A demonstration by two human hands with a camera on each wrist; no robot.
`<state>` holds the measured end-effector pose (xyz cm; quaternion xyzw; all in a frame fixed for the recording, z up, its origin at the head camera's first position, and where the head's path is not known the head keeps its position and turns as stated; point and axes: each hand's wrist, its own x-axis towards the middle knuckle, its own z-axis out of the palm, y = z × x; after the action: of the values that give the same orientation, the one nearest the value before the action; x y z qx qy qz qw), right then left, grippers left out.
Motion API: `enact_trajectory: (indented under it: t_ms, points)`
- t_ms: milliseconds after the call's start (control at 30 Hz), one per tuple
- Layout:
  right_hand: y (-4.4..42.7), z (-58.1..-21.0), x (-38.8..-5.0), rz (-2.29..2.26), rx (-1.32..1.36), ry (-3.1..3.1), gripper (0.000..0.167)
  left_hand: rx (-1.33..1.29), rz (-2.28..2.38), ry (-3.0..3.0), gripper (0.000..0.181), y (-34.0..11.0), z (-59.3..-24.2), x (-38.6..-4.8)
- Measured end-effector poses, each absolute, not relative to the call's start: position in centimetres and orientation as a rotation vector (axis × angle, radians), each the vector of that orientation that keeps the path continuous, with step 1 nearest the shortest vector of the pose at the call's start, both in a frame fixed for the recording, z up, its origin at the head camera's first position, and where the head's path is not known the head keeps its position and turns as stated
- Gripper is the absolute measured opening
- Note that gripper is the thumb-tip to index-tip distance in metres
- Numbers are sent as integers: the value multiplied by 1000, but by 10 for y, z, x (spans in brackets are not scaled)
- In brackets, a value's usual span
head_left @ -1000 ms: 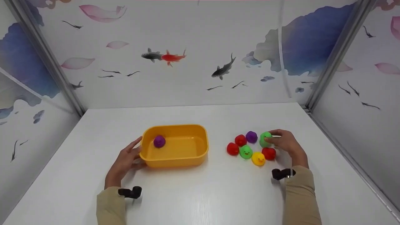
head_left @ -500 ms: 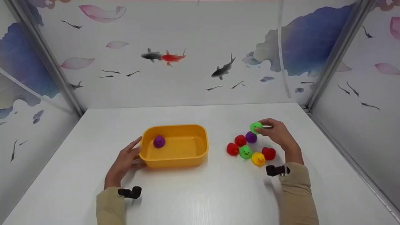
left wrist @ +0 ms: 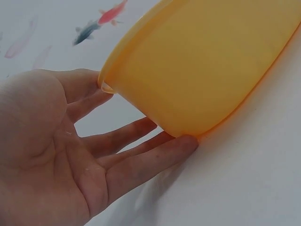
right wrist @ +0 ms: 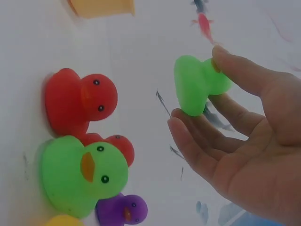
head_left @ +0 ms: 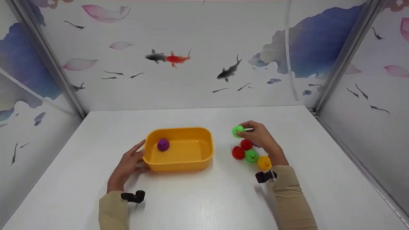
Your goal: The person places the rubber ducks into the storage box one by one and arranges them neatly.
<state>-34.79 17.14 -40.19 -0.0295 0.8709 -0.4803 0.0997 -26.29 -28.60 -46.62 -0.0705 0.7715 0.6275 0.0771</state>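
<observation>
Head view: even, fairly bright. Glare on glossy white flat tabletop, between left hand and right hand but nearer camera; soft shadow under left hand. Wrist views dimmer, hazy, low contrast; flat red printed fish beyond left hand soft-edged.

no readable text, labels, brands, numbers or signs in any view

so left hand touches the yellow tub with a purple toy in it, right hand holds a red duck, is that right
Not quite: the duck in the right hand is green, not red, as the right wrist view shows. The left hand does touch the yellow tub, and the purple toy is in it.
</observation>
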Motion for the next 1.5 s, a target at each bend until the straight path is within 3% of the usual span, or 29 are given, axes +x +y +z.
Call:
enact_trajectory:
  t_ms: [400,767,1500]
  points:
    - [126,-397,-338,-1464,-27,2520,48,-243,1826,2325,57,-287,-468,-264]
    - [78,-396,-335,-1537,-160,2469,38,-253,1829,2326,55,-287,-467,-262]
    - [7,-382,-360,-1473,-273,2312,37,-245,1856,2326,56,-284,-467,-264]
